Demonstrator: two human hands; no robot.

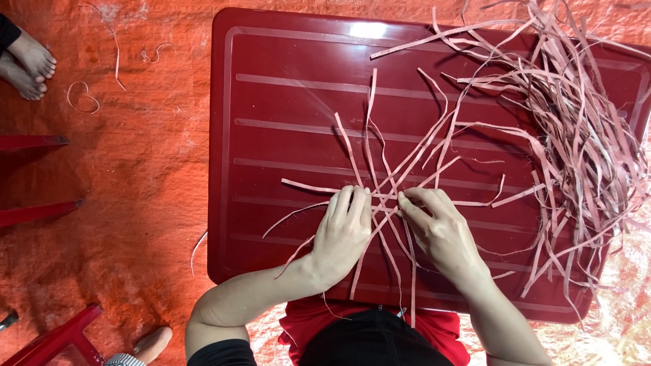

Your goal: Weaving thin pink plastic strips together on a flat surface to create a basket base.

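A dark red plastic table top (285, 102) lies under my hands. Several thin pinkish-red strips (390, 173) cross each other at its middle in a loose star. My left hand (342, 234) rests flat on the crossing strips, fingers pressing them down. My right hand (441, 230) is beside it, its fingertips pinching a strip where the strips cross. A big loose heap of the same strips (576, 129) lies over the table's right side and hangs past its edge.
An orange tarp (122, 169) covers the floor. Another person's bare feet (27, 64) are at the top left, a further foot (152, 342) at the bottom left. Red furniture legs (34, 210) poke in from the left. Stray strips (85, 98) lie on the tarp.
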